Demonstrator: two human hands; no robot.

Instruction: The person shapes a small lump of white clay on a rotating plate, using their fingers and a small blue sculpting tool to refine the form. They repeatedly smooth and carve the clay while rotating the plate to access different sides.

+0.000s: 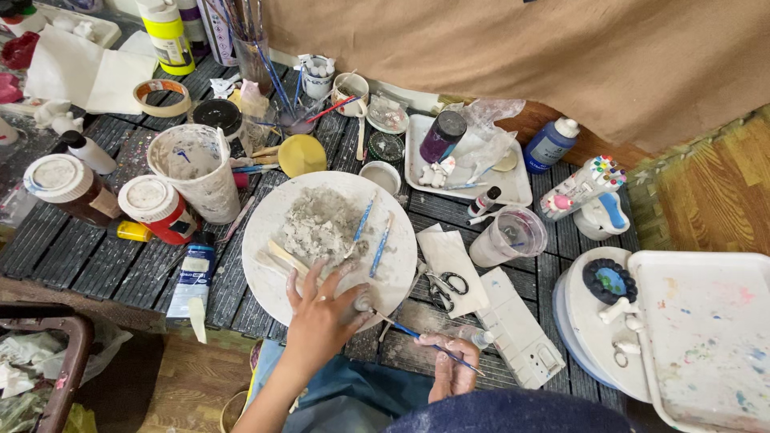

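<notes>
The right hand (pixel 449 367) pinches a thin blue brush (pixel 437 345) by its handle; the left hand (pixel 325 309) presses flat on the white plate (pixel 277 273) beside grey clay (pixel 321 224). Steadying the plate helps.

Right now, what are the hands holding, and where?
Right hand holds a thin blue-handled tool near its middle. Left hand rests on the round white plate; any grip cannot be told.

white tray (pixel 706 337) cut off at right edge, left hand (pixel 325 313) hiding near plate (pixel 273 216) rim, metal frame (pixel 56 361) cropped near left
</notes>
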